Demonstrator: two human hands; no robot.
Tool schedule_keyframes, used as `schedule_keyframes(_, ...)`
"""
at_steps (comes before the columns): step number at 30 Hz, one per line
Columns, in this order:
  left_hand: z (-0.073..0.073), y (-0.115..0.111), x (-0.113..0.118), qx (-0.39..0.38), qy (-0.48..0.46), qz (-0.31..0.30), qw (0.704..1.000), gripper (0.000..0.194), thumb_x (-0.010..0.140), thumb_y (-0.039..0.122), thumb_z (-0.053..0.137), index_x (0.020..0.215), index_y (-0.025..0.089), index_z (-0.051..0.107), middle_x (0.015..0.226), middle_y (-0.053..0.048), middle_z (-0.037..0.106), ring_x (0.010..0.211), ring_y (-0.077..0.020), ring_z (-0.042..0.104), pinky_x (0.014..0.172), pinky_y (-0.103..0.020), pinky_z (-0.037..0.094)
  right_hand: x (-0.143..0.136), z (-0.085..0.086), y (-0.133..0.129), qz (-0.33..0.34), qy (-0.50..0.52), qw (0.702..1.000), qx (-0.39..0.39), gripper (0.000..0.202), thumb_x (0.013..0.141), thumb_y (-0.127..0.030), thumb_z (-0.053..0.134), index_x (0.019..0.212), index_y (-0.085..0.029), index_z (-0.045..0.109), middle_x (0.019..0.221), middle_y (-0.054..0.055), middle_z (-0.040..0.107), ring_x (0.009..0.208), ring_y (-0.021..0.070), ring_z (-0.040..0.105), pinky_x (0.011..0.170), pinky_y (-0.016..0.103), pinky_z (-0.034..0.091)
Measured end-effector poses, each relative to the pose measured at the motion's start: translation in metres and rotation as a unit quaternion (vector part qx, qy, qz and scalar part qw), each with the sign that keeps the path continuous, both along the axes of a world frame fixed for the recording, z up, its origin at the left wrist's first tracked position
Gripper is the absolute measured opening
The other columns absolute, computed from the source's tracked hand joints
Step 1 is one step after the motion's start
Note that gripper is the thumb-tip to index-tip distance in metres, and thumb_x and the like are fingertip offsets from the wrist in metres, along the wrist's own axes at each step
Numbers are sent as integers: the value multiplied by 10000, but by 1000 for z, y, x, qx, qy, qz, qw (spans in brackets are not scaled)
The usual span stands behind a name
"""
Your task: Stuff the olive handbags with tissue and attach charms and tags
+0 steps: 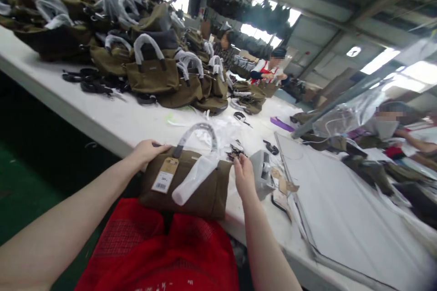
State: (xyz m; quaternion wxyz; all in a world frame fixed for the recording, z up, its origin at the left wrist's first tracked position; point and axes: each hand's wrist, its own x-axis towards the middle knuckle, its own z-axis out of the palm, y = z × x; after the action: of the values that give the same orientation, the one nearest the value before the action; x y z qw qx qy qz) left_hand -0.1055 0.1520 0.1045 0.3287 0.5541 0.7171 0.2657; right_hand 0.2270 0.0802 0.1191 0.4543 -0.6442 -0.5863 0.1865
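An olive-brown handbag (205, 191) stands at the table's near edge, against the red apron. One handle arches up, and a handle wrapped in white covering hangs down over its front. A tan and white tag (164, 175) hangs at its left side. My left hand (147, 152) grips the bag's upper left corner, thumb along the top edge. At the upper right corner is my right hand (244, 170), its fingers closed near the bag's edge beside some small dark metal pieces (236, 149); whether it pinches the bag or a piece is unclear.
Many similar bags (153, 75) are piled along the table's far side, with black straps (92, 82) before them. A grey dispenser (262, 175) stands right of my right hand, beside a large white board (344, 209). People work farther back and at the right.
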Motion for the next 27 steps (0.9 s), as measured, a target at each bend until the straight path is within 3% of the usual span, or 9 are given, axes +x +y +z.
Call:
schedule_keyframes(3, -11, 25, 12, -5, 44, -47, 998, 620, 664, 723, 615, 776, 123, 719, 795, -164, 741, 785, -331, 688, 617, -350, 496, -19, 9, -10, 143, -176, 974, -1, 531, 953, -442, 464, 1422, -193, 474, 1479, 125, 461, 1366, 258, 410, 1146, 444, 299)
schedule_keyframes(5, -5, 33, 15, 12, 84, -70, 994, 573, 718, 645, 590, 881, 112, 719, 904, -189, 741, 899, -366, 682, 721, -394, 519, -31, 13, -15, 203, -238, 949, -22, 522, 964, -394, 473, 1458, -228, 441, 1513, 86, 432, 1392, 235, 380, 1176, 421, 262)
schedule_keyframes(8, 19, 25, 28, 73, 142, -107, 981, 493, 832, 501, 478, 1091, 131, 675, 1225, -199, 660, 1224, -387, 545, 1006, -460, 426, -39, 15, -12, 202, -274, 939, -40, 541, 967, -382, 481, 1479, -223, 415, 1541, 76, 395, 1422, 234, 335, 1196, 420, 219)
schedule_keyframes(11, 36, -4, 57, 147, 210, -219, 941, 465, 933, 427, 331, 1098, 166, 679, 1268, -154, 649, 1229, -330, 554, 1094, -435, 358, -37, 11, -3, 199, -289, 935, -52, 566, 966, -396, 487, 1498, -231, 386, 1556, 72, 372, 1438, 243, 305, 1200, 429, 195)
schedule_keyframes(14, 25, -31, 84, 207, 271, -275, 899, 513, 971, 360, 281, 1265, 97, 608, 1321, -181, 616, 1257, -327, 536, 1115, -479, 329, -34, 0, 4, 189, -301, 932, -72, 573, 970, -409, 478, 1504, -228, 374, 1556, 88, 370, 1429, 252, 321, 1191, 439, 207)
schedule_keyframes(18, -7, -38, 93, 219, 263, -270, 900, 547, 997, 377, 257, 1382, 96, 526, 1426, -171, 532, 1368, -319, 430, 1162, -502, 269, -37, -14, 8, 172, -317, 929, -79, 588, 973, -436, 471, 1516, -248, 350, 1565, 93, 352, 1431, 268, 311, 1186, 464, 197)
schedule_keyframes(20, -16, -35, 92, 222, 257, -267, 902, 549, 999, 386, 257, 1386, 101, 523, 1426, -168, 533, 1369, -323, 427, 1164, -506, 269, -41, -18, 7, 166, -321, 930, -73, 596, 969, -440, 479, 1518, -252, 345, 1566, 96, 347, 1438, 274, 296, 1189, 476, 179)
schedule_keyframes(25, -16, -34, 79, 239, 202, -261, 913, 569, 997, 411, 248, 1366, 75, 520, 1429, -186, 521, 1371, -310, 421, 1172, -497, 274, -34, -20, 4, 174, -284, 942, -52, 581, 962, -434, 487, 1500, -244, 376, 1551, 99, 370, 1430, 270, 316, 1193, 476, 192)
schedule_keyframes(27, -16, -33, 62, 258, 159, -204, 931, 605, 973, 450, 283, 1351, 33, 506, 1441, -222, 487, 1379, -309, 405, 1178, -468, 280, -20, -24, 1, 134, -234, 963, -26, 592, 954, -451, 485, 1487, -210, 391, 1547, 108, 369, 1435, 266, 309, 1192, 463, 217)
